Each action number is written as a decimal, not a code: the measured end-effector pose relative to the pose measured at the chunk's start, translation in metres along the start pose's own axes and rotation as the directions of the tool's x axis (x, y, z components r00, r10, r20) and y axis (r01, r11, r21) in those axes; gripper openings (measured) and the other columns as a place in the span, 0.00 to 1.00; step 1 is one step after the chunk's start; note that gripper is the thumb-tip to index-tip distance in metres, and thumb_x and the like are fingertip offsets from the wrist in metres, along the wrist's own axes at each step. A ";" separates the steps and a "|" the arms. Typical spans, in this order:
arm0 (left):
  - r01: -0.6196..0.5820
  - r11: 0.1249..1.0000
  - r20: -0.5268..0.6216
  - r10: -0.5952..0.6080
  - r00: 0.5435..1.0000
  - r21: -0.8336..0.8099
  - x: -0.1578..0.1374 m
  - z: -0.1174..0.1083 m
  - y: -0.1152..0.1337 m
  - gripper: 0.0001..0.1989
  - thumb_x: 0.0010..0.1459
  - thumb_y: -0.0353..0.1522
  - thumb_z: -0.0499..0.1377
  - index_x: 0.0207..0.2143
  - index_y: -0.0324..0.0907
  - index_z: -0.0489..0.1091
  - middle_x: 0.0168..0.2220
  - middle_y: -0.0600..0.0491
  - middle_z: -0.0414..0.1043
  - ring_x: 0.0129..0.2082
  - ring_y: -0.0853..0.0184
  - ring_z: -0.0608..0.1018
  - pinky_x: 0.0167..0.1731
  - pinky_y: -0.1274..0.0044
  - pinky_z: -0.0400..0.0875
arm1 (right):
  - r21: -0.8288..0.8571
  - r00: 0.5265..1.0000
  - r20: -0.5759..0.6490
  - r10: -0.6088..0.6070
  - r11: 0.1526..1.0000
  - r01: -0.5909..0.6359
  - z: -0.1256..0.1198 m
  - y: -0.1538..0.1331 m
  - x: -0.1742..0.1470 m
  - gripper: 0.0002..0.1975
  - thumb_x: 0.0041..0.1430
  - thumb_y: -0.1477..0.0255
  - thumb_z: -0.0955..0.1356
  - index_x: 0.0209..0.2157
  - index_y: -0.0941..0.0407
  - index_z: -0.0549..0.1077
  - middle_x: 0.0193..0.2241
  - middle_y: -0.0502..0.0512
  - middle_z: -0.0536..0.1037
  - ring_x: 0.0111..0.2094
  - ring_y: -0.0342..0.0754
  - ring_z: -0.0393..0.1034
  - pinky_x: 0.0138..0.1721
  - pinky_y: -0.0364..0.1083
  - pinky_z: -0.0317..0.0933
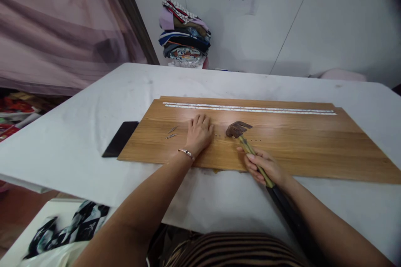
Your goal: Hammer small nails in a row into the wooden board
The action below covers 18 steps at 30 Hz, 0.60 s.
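My right hand (261,167) is wrapped around the yellow-green part of a claw hammer's handle (247,147). The rusty hammer head (236,129) is over the middle of a brown wooden board (310,142), its claw pointing right. Whether the head touches the wood I cannot tell. My left hand (200,133) lies flat on the board with its fingers stretched out, left of the hammer head. Several loose nails (171,133) lie on the board left of that hand. A short row of small nail heads or holes (256,140) shows right of the hammer.
Two white measuring strips (250,109) run along the board's far side. A dark flat object (120,139) sticks out by the board's left end. The board rests on a white-covered table (78,121). Folded clothes (186,37) are stacked beyond the table's far edge; patterned fabric (84,221) lies lower left.
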State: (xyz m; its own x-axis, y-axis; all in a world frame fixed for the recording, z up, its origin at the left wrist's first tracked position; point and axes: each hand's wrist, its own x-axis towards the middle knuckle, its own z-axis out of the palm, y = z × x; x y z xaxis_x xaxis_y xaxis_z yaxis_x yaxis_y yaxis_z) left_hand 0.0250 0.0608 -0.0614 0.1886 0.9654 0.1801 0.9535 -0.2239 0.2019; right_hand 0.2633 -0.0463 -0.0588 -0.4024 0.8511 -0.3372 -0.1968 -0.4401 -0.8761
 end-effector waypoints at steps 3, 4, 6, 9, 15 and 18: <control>0.001 1.000 -0.001 -0.001 1.000 -0.007 0.000 -0.001 0.000 0.16 0.71 0.35 0.50 0.54 0.44 0.72 0.65 0.44 0.70 0.67 0.53 0.67 0.67 0.58 0.58 | -0.003 1.000 0.008 -0.017 1.000 0.017 0.001 -0.001 0.000 0.31 0.57 0.54 0.74 0.57 0.56 0.72 0.21 0.39 0.64 0.12 0.35 0.50 0.10 0.37 0.51; 0.000 1.000 -0.002 0.000 1.000 -0.010 0.000 -0.001 0.000 0.16 0.71 0.35 0.50 0.54 0.44 0.72 0.65 0.44 0.70 0.67 0.53 0.67 0.67 0.57 0.58 | -0.002 1.000 0.011 -0.025 1.000 0.025 0.001 -0.001 0.000 0.31 0.57 0.54 0.74 0.57 0.56 0.72 0.21 0.39 0.64 0.12 0.35 0.50 0.10 0.37 0.51; -0.005 1.000 -0.008 0.005 1.000 -0.014 0.000 -0.001 0.000 0.16 0.71 0.35 0.50 0.53 0.43 0.72 0.65 0.43 0.70 0.66 0.53 0.67 0.67 0.57 0.59 | 0.000 0.999 0.013 -0.034 0.999 0.034 0.001 -0.002 -0.001 0.30 0.58 0.55 0.74 0.57 0.55 0.72 0.21 0.40 0.64 0.12 0.35 0.50 0.10 0.37 0.51; -0.011 1.000 -0.015 0.011 1.000 -0.015 0.000 0.000 0.000 0.15 0.71 0.35 0.50 0.53 0.43 0.73 0.64 0.43 0.71 0.65 0.53 0.68 0.66 0.57 0.59 | -0.008 1.000 0.006 -0.022 1.000 0.022 0.002 -0.002 -0.001 0.28 0.59 0.56 0.73 0.57 0.55 0.73 0.21 0.40 0.64 0.12 0.35 0.49 0.10 0.37 0.50; -0.006 1.000 -0.022 0.006 1.000 -0.018 0.001 0.002 -0.002 0.16 0.71 0.35 0.50 0.54 0.44 0.72 0.64 0.43 0.70 0.66 0.52 0.67 0.66 0.57 0.59 | -0.013 1.000 -0.004 -0.010 1.000 0.010 0.001 -0.001 -0.001 0.29 0.58 0.55 0.74 0.56 0.56 0.73 0.21 0.40 0.64 0.12 0.35 0.50 0.10 0.37 0.50; -0.007 1.000 -0.024 0.007 1.000 -0.010 0.000 0.003 -0.002 0.16 0.71 0.35 0.50 0.54 0.43 0.72 0.64 0.43 0.70 0.66 0.52 0.67 0.66 0.57 0.59 | -0.004 1.000 0.006 -0.021 1.000 0.021 0.000 -0.001 0.000 0.28 0.59 0.56 0.73 0.56 0.55 0.73 0.21 0.40 0.64 0.12 0.35 0.49 0.10 0.37 0.50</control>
State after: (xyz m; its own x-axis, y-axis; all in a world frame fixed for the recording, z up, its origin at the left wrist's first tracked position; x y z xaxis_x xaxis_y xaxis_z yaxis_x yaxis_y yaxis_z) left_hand 0.0239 0.0619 -0.0645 0.1894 0.9603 0.2048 0.9498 -0.2320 0.2098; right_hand 0.2635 -0.0464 -0.0580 -0.4038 0.8582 -0.3170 -0.2015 -0.4214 -0.8842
